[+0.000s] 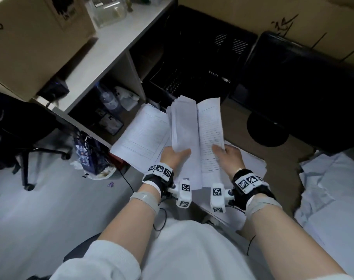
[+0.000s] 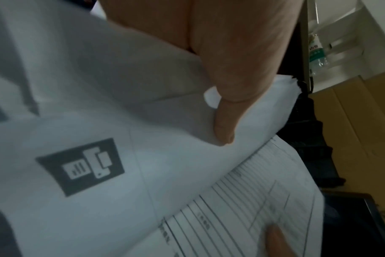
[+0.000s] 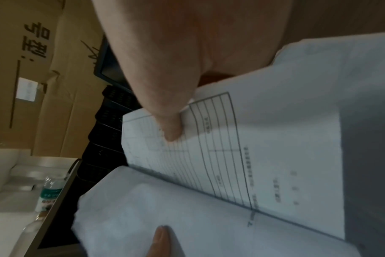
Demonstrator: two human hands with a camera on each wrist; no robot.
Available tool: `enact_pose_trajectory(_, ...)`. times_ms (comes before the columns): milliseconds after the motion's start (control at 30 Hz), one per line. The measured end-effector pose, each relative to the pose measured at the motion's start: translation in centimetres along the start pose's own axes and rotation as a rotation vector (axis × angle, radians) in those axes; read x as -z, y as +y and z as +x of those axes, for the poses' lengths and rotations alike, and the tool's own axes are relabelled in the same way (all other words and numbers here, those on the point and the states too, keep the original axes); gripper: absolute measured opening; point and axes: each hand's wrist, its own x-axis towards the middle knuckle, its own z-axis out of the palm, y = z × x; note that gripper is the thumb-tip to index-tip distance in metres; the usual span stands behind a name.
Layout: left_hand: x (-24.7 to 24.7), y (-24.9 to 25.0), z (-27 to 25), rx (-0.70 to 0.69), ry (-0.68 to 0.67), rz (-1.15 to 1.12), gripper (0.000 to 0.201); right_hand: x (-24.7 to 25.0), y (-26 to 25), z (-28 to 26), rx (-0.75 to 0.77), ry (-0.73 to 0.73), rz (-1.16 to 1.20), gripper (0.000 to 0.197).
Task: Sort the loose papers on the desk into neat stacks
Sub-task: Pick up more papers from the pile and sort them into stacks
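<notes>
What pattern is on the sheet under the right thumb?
White sheet printed with a ruled table of dark lines; clearest in the right wrist view.

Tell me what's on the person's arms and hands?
Both hands, left hand and right hand, are bare. Each wrist wears a black strap with white blocks printed with black-and-white square codes, grey tape below, thin black cables and rolled-up white sleeves.

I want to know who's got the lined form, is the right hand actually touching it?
Touching. The right wrist view shows the right hand's thumb pressed flat on the lined form.
</notes>
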Motion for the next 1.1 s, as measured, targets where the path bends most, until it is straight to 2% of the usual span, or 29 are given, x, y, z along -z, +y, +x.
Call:
enact_pose_trajectory(100,2.3,0.4,2.6,0.051,0.092,-0.047,0.038,-1.7,-0.2,1.6,-0.057,0.142,-0.053,0.027)
enact_pose_trajectory(167,4.0,0.4,4.1,0.046,0.142,-0.058,0.044,-2.8,-0.8,2.3,-0.062,0.180,-0.117,0.027)
enact_pose_trajectory(233,5.8,0.8,4.9,0.043,0.183,-0.063,0.043,-3.7,-1.4,2.9,-0.085,0.149,-0.179,0.028)
enact_pose_trajectory(367,9.0,1.5,5.2,0.040,0.220,-0.004,0.028,-5.5,-1.9,4.0,-0.099,0.035,-0.255,0.024)
enact_pose_trajectory(500,10.5,0.6,4.6,0.060,0.325,-0.005,0.040,-7.3,-2.0,4.4,-0.083,-0.027,-0.325,0.028)
enact_pose_trajectory(600,10.9,-0.3,4.0,0.079,0.387,-0.032,0.039,-7.8,-1.6,4.2,-0.100,-0.034,-0.297,0.028)
enact_pose_trajectory(733,10.5,-0.1,3.4,0.088,0.408,0.009,0.024,-7.7,-0.8,4.3,-0.129,-0.030,-0.277,0.027)
enact_pose_trajectory(900,10.1,0.3,3.6,0.094,0.403,-0.003,0.040,-7.6,-1.1,4.6,-0.148,-0.032,-0.244,0.026)
enact_pose_trajectory(1000,10.4,0.4,4.1,0.082,0.412,-0.009,0.036,-7.8,-1.7,5.0,-0.147,-0.034,-0.241,0.028)
enact_pose_trajectory(1100,11.2,0.8,4.4,0.047,0.490,0.003,0.033,-8.0,-1.8,5.5,-0.183,-0.021,-0.275,0.029)
